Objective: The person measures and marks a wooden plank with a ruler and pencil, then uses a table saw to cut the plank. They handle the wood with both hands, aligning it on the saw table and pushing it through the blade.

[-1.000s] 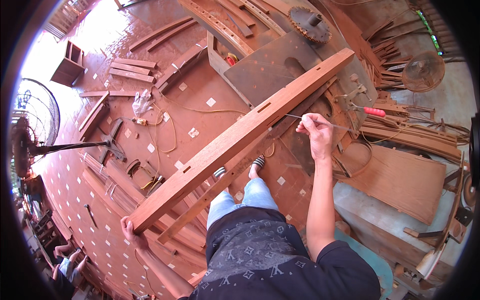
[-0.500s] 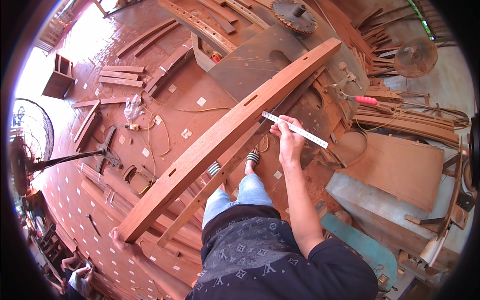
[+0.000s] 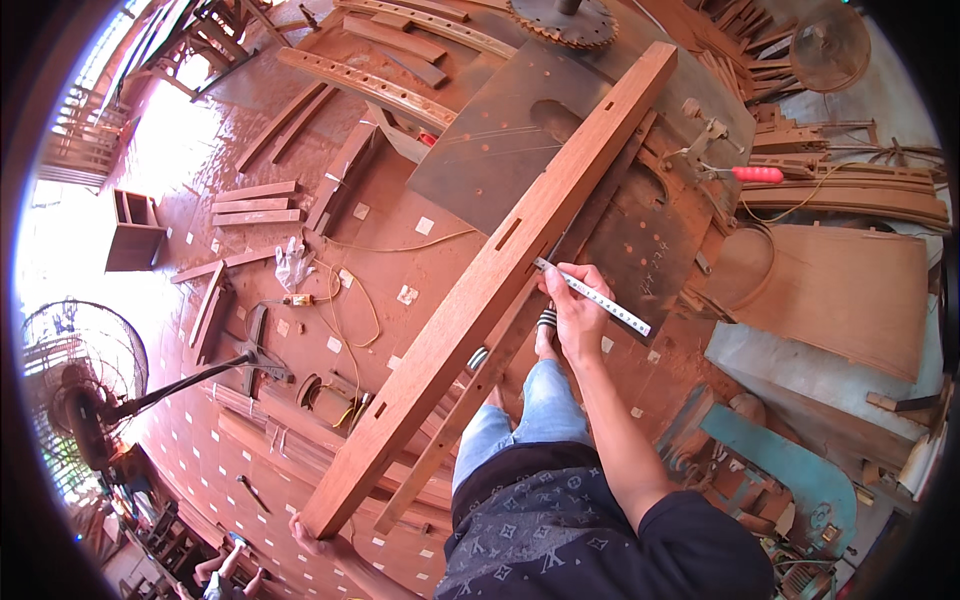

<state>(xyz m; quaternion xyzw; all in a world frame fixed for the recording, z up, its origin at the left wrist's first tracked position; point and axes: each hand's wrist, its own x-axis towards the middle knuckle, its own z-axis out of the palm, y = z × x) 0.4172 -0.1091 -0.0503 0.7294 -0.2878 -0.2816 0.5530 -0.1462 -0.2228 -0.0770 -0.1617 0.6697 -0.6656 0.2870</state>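
Observation:
A long reddish-brown wooden beam point(image 3: 455, 297) with several narrow slots runs from the lower left to the upper right. Its far end lies over a dark metal saw table point(image 3: 480, 165). My left hand point(image 3: 318, 543) is closed around the beam's near end, its fingers partly hidden there. In my right hand point(image 3: 580, 312) a short white ruler point(image 3: 622, 316) is pinched between thumb and fingers. The ruler's upper left tip meets or nearly meets the beam's right side, close to a middle slot. Below the beam, a thinner wooden strip point(image 3: 455, 430) slants alongside.
A toothed circular saw blade point(image 3: 565, 22) stands at the table's far end. A red-handled clamp point(image 3: 757, 174) is on its right side. Cut wood pieces point(image 3: 256, 203), a yellow cord point(image 3: 375, 330) and a standing fan point(image 3: 85, 400) are at left. A teal machine point(image 3: 785, 460) stands at lower right.
The whole view has shifted and turned, so the beam now looks steeper and its near end sits further right. Both hands keep their holds, and the ruler's tip stays by the beam's side.

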